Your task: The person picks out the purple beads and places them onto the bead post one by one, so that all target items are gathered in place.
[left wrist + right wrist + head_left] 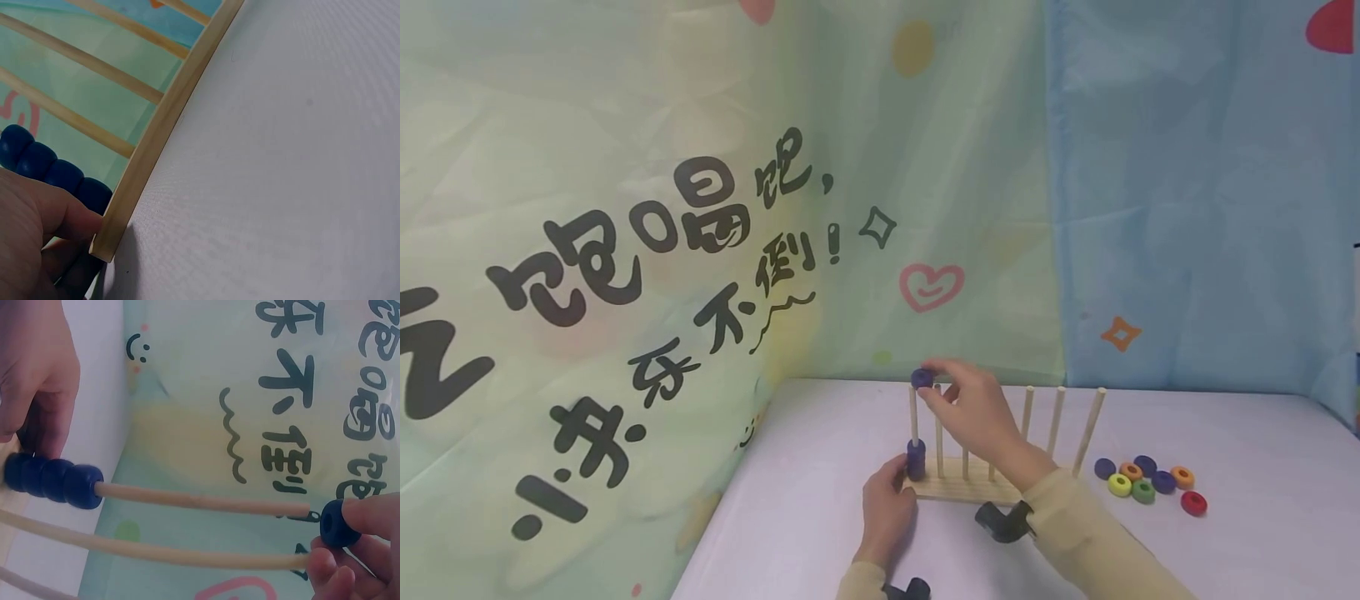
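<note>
A wooden peg stand (955, 492) has upright pegs along its base. Several dark blue beads (916, 461) are stacked at the bottom of its leftmost peg. My right hand (981, 412) pinches another blue bead (339, 524) between thumb and fingers, just off the tip of that peg (206, 500). The bead's hole shows toward the peg in the right wrist view. Low at the stand's left end, my left hand (887, 508) grips the base (112, 234), thumb at its front edge; its other fingers are partly hidden.
Right of the stand lie loose beads on the white table (790, 467): a red one (1193, 502), a green one (1143, 491), a yellow one (1119, 485), plus orange and blue ones. A printed cloth (925, 208) hangs behind and along the left.
</note>
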`<action>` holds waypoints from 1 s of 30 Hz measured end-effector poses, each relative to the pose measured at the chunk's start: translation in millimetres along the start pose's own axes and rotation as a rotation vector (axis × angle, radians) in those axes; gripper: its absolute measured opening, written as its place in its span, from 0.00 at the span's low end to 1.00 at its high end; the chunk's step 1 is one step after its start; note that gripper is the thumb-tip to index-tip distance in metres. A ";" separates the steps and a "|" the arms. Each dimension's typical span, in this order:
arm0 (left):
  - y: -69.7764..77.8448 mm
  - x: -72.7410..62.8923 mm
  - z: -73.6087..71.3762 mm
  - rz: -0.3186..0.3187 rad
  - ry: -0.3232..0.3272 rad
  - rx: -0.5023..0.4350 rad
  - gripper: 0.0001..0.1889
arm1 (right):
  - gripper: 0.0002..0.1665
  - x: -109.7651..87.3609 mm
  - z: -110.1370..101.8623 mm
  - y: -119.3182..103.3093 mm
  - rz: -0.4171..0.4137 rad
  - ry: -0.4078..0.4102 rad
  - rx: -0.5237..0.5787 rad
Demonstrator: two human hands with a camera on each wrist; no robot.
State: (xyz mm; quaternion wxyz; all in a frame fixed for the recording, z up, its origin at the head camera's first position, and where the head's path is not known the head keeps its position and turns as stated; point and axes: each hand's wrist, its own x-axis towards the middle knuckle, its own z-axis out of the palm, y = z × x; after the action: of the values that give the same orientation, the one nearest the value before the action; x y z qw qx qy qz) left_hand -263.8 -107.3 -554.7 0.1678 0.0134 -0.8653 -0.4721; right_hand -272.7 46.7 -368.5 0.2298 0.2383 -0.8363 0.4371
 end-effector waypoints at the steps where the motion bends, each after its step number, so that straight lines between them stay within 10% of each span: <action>1: 0.0 -0.1 0.1 0.000 0.000 -0.001 0.28 | 0.19 0.2 1.0 -0.7 0.004 -0.002 -0.003; 30: 0.9 -0.7 -1.2 -0.022 -0.021 -0.013 0.28 | 0.17 -7.3 21.3 5.5 0.046 0.037 -0.028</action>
State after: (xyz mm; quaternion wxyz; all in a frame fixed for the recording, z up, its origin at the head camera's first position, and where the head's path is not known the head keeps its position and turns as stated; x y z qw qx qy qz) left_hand -262.7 -107.7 -553.6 0.1535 0.0171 -0.8638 -0.4795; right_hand -274.1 33.0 -387.0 0.2387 0.2076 -0.8432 0.4348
